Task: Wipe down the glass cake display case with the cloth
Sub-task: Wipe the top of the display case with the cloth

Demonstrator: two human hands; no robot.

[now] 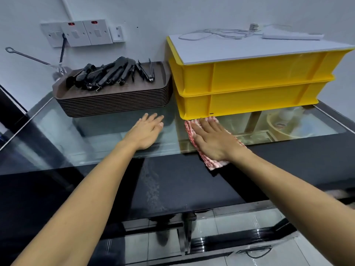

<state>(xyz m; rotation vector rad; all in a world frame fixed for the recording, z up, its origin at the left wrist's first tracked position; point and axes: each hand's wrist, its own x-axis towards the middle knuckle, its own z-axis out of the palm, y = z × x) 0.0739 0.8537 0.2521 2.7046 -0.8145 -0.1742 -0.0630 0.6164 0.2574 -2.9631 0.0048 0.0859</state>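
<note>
1. At far left, on the glass top (pixel 57 121) of the display case: stack of brown trays (pixel 115 100) loaded with loose black tongs (pixel 107 73), sitting close to the back wall. Risk, as a judgement: a wide sweep nudging the stack and spilling tongs onto the glass.
2. Just right of the trays: left hand (pixel 146 131) flat on the glass, fingers straight and spread, holding nothing. Possible trouble: fresh smears from the bare palm on a wiped patch, or too much weight on the pane.
3. Right of centre: right hand (pixel 211 143) pressing flat on the red-and-white cloth (pixel 192 135), fingers straight, no pinch on it. Cloth spread on the glass, far edge touching the foot of the lower yellow crate (pixel 249 98). Likely snag: cloth bunching or slipping out from under an open palm.
4. Further right: two stacked yellow crates, white board (pixel 249 48) on top with cable (pixel 211 33) and power strip (pixel 292 35). Risk: a hard push shifting the crates; glass beneath them left unwiped unless moved.
</note>
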